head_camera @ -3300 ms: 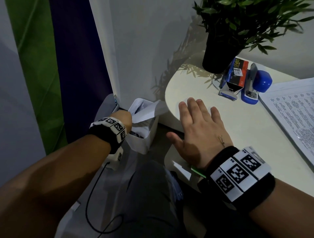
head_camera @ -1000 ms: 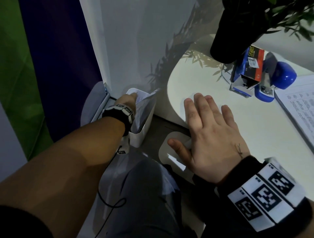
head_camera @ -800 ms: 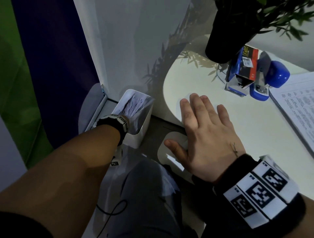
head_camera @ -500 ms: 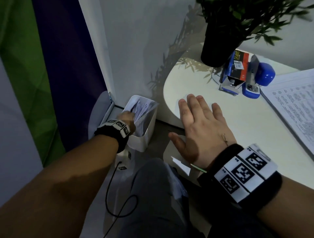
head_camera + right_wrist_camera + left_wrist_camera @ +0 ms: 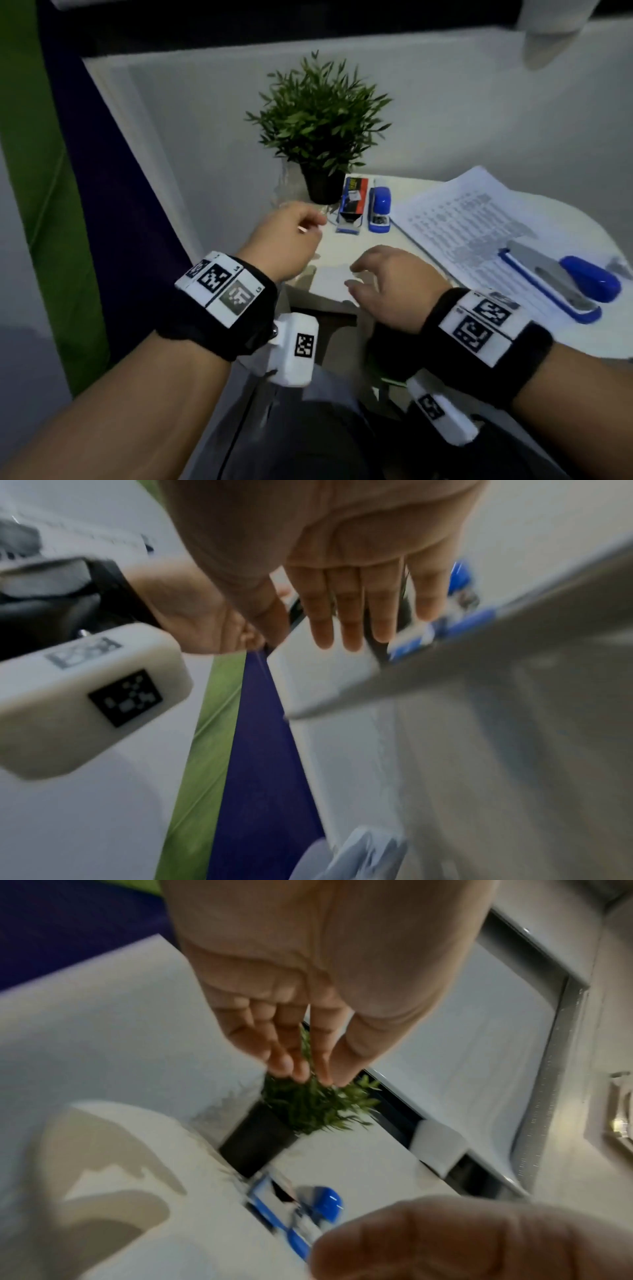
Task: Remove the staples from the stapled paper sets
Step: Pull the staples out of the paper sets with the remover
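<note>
- Over the near rim of the tabletop (image 5: pixel 342 240), both hands hung empty; the left hand (image 5: pixel 286 240) hovered with its grip loosely curled round nothing, fingers (image 5: pixel 284 1053) pressed side by side in the left wrist view; the right hand (image 5: pixel 390 284) floated just beside it, grip relaxed and a little spread, fingers (image 5: pixel 346 615) nearly straight.
- To the right lay the printed paper stack (image 5: pixel 479 233), flat on the tabletop, with a large blue stapler (image 5: pixel 561 284) resting on its near corner; whether a staple held those sheets could not be told at this blur.
- Behind the left hand stood a potted plant (image 5: pixel 318 137); just beside its pot sat a staple box (image 5: pixel 352 205) and a small blue stapler (image 5: pixel 378 209), close together.
- No staple-removing tool could be picked out with certainty.
- Judged from this, the step in hand was fetching the next set; it would go best by lifting the large blue stapler off first, then sliding one set to the bare patch before the hands.
- One hand should pin the sheets flat near the bound corner; the other should pry the staple legs up gently, pulling straight out, lest the corner tear.
</note>
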Demonstrator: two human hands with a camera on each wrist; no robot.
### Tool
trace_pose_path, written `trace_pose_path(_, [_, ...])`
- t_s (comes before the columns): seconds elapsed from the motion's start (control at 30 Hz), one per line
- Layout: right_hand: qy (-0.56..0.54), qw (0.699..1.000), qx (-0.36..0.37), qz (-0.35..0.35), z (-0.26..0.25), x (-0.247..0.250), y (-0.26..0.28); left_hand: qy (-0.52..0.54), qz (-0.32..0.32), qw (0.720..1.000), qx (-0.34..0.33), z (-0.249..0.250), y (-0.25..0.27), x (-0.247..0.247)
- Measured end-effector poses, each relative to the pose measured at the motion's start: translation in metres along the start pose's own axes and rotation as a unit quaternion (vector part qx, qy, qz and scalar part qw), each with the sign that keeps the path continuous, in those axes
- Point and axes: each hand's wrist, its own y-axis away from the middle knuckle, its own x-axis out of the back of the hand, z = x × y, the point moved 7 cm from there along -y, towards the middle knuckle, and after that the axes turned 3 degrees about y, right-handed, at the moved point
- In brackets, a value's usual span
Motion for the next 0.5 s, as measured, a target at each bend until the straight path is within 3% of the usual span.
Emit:
trace_pose_path(0.1, [0.101, 0.984, -0.098, 0.104, 0.061, 0.062, 0.03, -0.133, -0.196, 0.971, -0.015, 0.029, -0.002, -0.06])
trace_pose_path(0.17, [0.14, 0.964, -0.207, 0.095, 0.114, 0.088, 0.044, -0.192, -0.261, 0.946, -0.024, 0.048, -0.004, -0.093])
trace_pose_path(0.27, [0.173, 0.939, -0.295, -0.019, 0.18, 0.087, 0.057, -0.239, -0.271, 0.931, -0.06, 0.078, -0.017, -0.128])
trace_pose_path(0.37, [0.126, 0.949, -0.253, -0.139, 0.199, 0.062, 0.067, -0.282, -0.236, 0.923, -0.111, 0.103, -0.034, -0.153])
trace_pose_path(0.5, [0.109, 0.963, -0.213, -0.126, 0.195, 0.055, 0.077, -0.399, -0.283, 0.863, -0.128, 0.101, -0.043, -0.194])
